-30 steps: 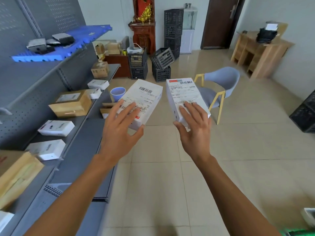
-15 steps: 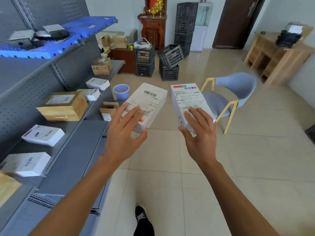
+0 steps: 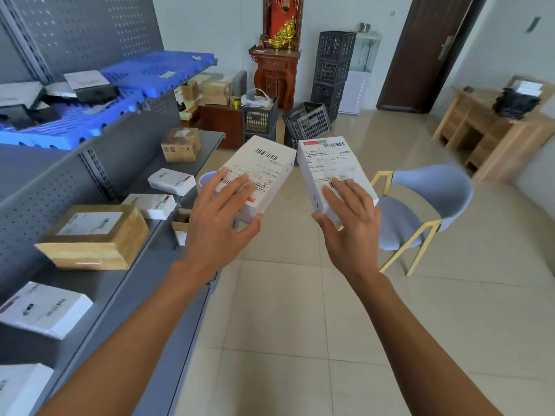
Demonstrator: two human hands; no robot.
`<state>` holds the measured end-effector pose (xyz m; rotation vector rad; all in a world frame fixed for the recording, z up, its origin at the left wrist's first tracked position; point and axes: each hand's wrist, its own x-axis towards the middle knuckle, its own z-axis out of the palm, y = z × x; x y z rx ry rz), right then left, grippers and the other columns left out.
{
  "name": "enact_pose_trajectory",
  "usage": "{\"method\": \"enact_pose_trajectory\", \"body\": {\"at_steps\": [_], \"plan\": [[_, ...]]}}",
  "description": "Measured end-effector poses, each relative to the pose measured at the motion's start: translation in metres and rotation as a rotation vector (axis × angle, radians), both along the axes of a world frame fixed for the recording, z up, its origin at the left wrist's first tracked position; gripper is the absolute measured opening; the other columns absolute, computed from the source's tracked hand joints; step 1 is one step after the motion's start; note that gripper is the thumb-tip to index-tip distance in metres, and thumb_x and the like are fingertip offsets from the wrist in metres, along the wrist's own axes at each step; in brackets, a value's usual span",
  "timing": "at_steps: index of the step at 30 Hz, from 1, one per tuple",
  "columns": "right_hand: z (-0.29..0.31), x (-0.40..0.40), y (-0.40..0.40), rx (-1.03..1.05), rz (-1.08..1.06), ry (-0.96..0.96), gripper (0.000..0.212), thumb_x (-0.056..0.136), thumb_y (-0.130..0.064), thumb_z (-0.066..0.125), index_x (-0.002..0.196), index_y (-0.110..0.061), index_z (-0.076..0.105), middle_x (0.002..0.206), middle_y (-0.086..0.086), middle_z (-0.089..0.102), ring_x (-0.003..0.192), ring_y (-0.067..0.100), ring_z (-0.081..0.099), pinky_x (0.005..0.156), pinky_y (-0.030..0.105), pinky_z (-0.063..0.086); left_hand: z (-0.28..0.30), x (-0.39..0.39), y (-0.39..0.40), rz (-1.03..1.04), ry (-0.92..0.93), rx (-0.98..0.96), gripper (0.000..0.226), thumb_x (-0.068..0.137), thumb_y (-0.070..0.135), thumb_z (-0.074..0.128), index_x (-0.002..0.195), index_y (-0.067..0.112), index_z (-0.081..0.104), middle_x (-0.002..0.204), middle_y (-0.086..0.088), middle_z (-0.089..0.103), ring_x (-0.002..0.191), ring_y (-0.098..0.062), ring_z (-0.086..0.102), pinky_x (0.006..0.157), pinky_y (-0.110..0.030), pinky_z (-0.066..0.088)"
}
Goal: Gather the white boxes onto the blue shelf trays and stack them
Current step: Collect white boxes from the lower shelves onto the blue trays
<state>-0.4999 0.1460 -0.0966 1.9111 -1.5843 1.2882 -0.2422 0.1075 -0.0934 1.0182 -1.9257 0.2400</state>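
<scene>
A blue chair (image 3: 426, 205) with yellow legs stands on the tiled floor (image 3: 285, 325). Black crates (image 3: 306, 121) sit near a dark door (image 3: 420, 49) and a carved red cabinet (image 3: 276, 73). Brown cartons (image 3: 99, 235) lie on the grey shelf (image 3: 144, 265). A wooden desk (image 3: 492, 139) carries what may be a black bag (image 3: 513, 103).

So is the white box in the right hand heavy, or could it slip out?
Probably light: the right hand holds the white box up alone, gripping only its near end. It looks stiff, with straight edges. Its smooth faces and label might be a bit slippery, so it could slide.
</scene>
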Motion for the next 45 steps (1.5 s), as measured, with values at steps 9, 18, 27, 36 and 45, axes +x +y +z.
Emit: {"method": "enact_pose_trajectory", "body": {"at_steps": [9,18,27,36,45], "plan": [[-0.01,0.005,-0.116,0.026,0.049,-0.006,0.043,0.091,-0.03,0.075,0.13,-0.015,0.066,0.144,0.002,0.057,0.138,0.028,0.046,0.1,0.05,0.042,-0.007,0.01,-0.101,0.034,-0.007,0.019,0.052,0.089,0.034,0.072,0.132,0.006,0.064,0.144,-0.009,0.058,0.144,-0.033,0.04,0.102,-0.057,0.049],[-0.021,-0.037,-0.272,0.016,0.109,-0.028,0.044,0.089,-0.027,0.076,0.13,-0.015,0.065,0.143,0.004,0.057,0.136,0.031,0.047,0.098,0.056,0.043,-0.006,-0.024,-0.229,0.109,-0.052,0.046,0.055,0.089,0.037,0.071,0.136,0.009,0.061,0.146,-0.008,0.056,0.144,-0.031,0.039,0.104,-0.057,0.048],[-0.016,-0.039,-0.413,0.013,0.265,-0.034,0.045,0.089,-0.028,0.076,0.131,-0.016,0.064,0.145,0.003,0.056,0.137,0.029,0.046,0.097,0.054,0.043,0.007,-0.025,-0.327,0.276,-0.038,-0.034,0.051,0.095,0.04,0.065,0.13,0.004,0.064,0.141,-0.01,0.06,0.139,-0.036,0.044,0.101,-0.054,0.049],[0.008,0.013,-0.531,-0.065,0.473,-0.048,0.046,0.088,-0.023,0.078,0.131,-0.014,0.064,0.143,0.005,0.058,0.136,0.03,0.048,0.099,0.057,0.043,0.027,0.015,-0.407,0.426,0.007,-0.075,0.047,0.089,0.031,0.073,0.127,0.004,0.066,0.138,-0.008,0.062,0.136,-0.037,0.046,0.104,-0.052,0.048],[0.041,0.083,-0.632,-0.135,0.535,-0.032,0.044,0.088,-0.027,0.075,0.129,-0.014,0.066,0.141,0.004,0.06,0.134,0.029,0.049,0.102,0.057,0.042,0.053,0.073,-0.494,0.543,0.069,-0.045,0.051,0.089,0.041,0.067,0.131,0.011,0.066,0.141,-0.002,0.06,0.139,-0.032,0.042,0.105,-0.053,0.047]]}}
